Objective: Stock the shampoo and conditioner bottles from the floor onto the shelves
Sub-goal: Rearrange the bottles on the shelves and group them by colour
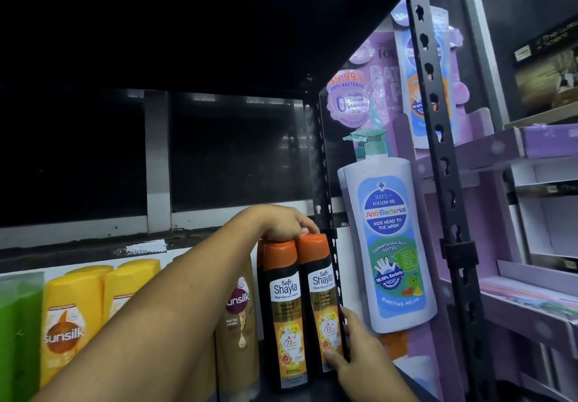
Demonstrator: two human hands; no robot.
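Centrally, two Safi Shayla shampoo bottles stand upright and touching on the dark rack shelf point(316, 390), at about 6 o'clock of the view. The left-hand Safi Shayla bottle point(284, 307) and the right-hand Safi Shayla bottle point(320, 295) both face their labels forward and carry orange caps.

The left hand point(281, 223) reaches in from 8 o'clock. It lies cupped over both caps, its fingertips point(305, 231) curled down onto the cap of the right-hand bottle.

The right hand point(356, 348) enters from 5 o'clock with its fingers nearly straight. Its thumb presses on the lower label of the right-hand bottle. Its fingers run up beside the slotted inner post point(336, 264); whether they touch the bottle behind that post cannot be told.

At 9 o'clock of the pair, just beside it, stands a brown Sunsilk bottle point(237, 317), partly hidden by the forearm. Farther toward 9 o'clock come yellow Sunsilk bottles point(62, 323) and a green bottle point(18, 323).

At 3 o'clock of the pair, a cardboard Follow Me kids wash pump-bottle cutout point(391, 245) fronts a purple display stand point(463, 214). A black slotted upright point(438, 151) crosses in front of the stand.
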